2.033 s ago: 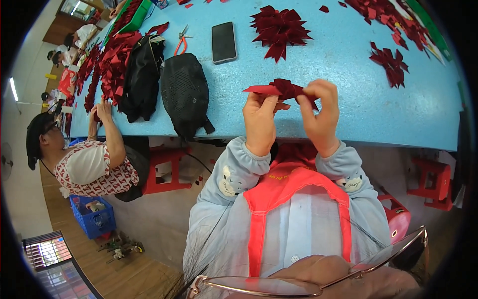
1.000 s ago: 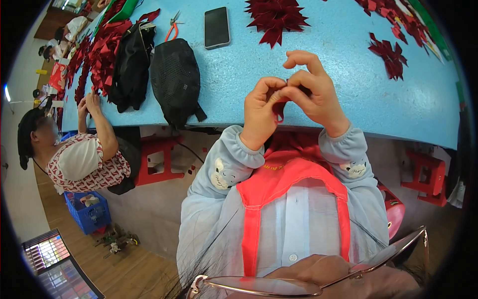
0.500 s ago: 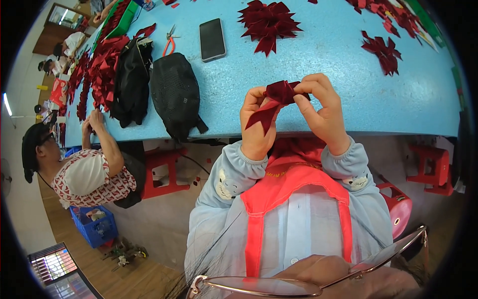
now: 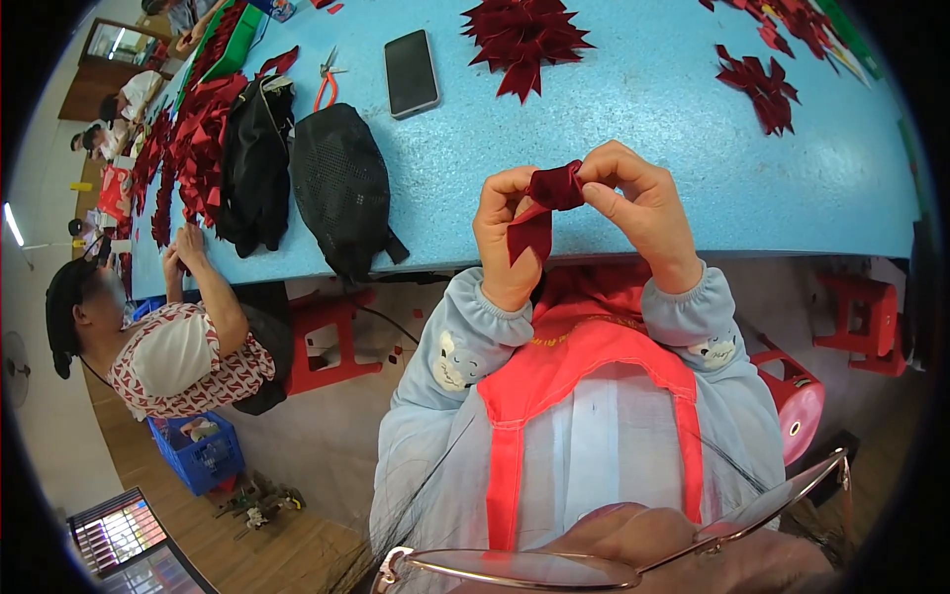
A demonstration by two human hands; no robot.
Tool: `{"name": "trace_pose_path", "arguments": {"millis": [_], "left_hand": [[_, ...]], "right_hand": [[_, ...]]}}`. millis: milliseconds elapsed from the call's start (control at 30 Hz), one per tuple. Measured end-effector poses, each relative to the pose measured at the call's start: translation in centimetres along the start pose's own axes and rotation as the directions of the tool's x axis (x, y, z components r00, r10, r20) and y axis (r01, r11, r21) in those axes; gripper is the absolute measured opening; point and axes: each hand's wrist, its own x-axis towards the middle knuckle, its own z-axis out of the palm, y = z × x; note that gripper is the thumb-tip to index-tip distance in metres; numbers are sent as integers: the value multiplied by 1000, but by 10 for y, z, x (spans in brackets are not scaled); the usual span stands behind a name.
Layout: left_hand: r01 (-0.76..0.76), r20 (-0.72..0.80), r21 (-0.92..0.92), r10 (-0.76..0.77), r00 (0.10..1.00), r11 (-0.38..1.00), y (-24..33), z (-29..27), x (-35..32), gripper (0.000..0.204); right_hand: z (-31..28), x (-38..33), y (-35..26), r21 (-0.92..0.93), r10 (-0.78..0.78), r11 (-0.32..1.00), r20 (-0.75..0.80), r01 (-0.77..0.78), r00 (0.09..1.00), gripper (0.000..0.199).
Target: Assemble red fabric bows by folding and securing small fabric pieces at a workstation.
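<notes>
Dark red fabric piece (image 4: 546, 198) pinched between both hands: left hand (image 4: 510, 233), right hand (image 4: 638, 208), above blue table (image 4: 643, 119) edge.

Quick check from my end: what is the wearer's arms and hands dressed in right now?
Both hands, left hand and right hand, are bare, no gloves. The forearms wear pale blue sleeves with gathered elastic cuffs, each bearing a small cartoon animal patch near the wrist.

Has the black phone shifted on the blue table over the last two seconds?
No. The black phone lies in the same spot beside the red-handled pliers on the blue table; only the camera moved.
</notes>
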Motion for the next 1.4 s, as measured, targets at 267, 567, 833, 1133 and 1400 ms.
{"name": "trace_pose_path", "arguments": {"millis": [267, 567, 833, 1133, 1400], "left_hand": [[-64, 0, 82, 64, 998, 995, 0, -1, -3, 11], [62, -26, -36, -63, 998, 997, 1, -2, -9, 12], [105, -44, 143, -100, 994, 984, 15, -1, -12, 10], [422, -172, 52, -408, 897, 905, 21, -17, -11, 11], [345, -211, 41, -329, 920, 938, 19, -2, -14, 6]], "right_hand": [[4, 0, 2, 43, 17, 999, 13, -18, 1000, 7], [2, 0, -2, 226, 212, 947, 84, -226, 974, 7], [-3, -1, 8, 199, 191, 955, 151, -220, 970, 4], [-1, -3, 7, -50, 275, 961, 108, -271, 955, 4], [17, -8, 6, 225, 276, 940, -59, -256, 959, 12]]}}
